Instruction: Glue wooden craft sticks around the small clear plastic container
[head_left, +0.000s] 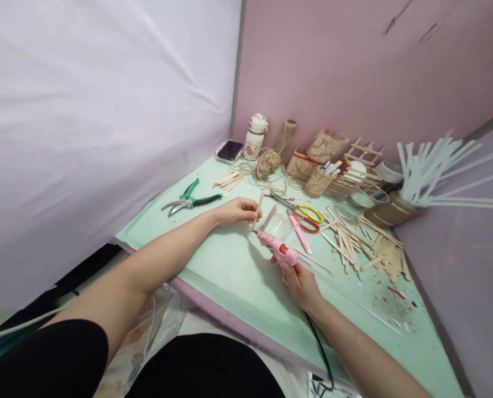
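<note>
Between its fingers my left hand (241,211) pinches a popsicle stick (258,211), tilted nearly upright above the table. My right hand (299,281) grips a pink glue gun (277,246), with a long clear glue stick (354,301) trailing out of its back. The gun's nozzle is at the lower end of the popsicle stick; whether they touch I cannot tell. Just behind the nozzle lies another flat stick (269,216), beside a clear plastic piece (280,226). A pink cutter pen (300,235) and scissors with red and yellow handles (308,217) rest close by.
Green-handled pruning shears (188,200) lie left of my left hand. Loose wooden sticks (350,243) are heaped at right. Along the back stand a phone (230,150), a bottle (255,138), twine (268,164), stick-made holders (319,181) and a container of white glue sticks (396,209). A black cord (323,354) hangs over the front edge.
</note>
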A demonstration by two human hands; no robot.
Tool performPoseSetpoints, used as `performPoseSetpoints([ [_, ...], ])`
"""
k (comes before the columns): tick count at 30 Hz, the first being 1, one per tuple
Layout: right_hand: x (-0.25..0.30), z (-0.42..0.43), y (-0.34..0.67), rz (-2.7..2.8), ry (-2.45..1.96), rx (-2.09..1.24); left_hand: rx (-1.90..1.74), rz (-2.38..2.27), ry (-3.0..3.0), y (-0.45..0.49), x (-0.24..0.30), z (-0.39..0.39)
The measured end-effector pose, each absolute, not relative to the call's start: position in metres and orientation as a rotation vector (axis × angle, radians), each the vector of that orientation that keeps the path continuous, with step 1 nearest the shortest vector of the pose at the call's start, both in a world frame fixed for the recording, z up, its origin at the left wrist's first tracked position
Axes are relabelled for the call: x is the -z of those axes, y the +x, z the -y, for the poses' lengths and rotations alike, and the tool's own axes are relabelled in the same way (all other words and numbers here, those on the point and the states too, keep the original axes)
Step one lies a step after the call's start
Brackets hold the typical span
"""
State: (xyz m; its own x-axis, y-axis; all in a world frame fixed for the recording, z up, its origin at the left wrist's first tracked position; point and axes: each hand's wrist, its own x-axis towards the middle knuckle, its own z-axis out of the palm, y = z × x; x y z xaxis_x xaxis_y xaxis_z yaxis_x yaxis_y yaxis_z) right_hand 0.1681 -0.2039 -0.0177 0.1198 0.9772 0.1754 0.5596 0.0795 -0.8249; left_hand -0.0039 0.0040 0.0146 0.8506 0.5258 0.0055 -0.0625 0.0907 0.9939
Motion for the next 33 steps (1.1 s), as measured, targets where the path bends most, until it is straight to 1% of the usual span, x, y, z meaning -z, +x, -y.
performPoseSetpoints([
  [13,0.0235,0.2032,0.1711,1.519,-1.566,-0.637,-0.384,-0.328,1.445,-0.0039,-0.0093,-0.0044],
  [24,0.0202,0.2036,0.1698,1.562,-1.560,-0.645,-0.443,-0.380,1.432,-0.0037,-0.0130,-0.0040],
  [33,0.0246,0.2035,0.1706,1.523,-1.548,-0.629,-0.376,-0.326,1.453,-0.0031,-0.0082,-0.0049],
])
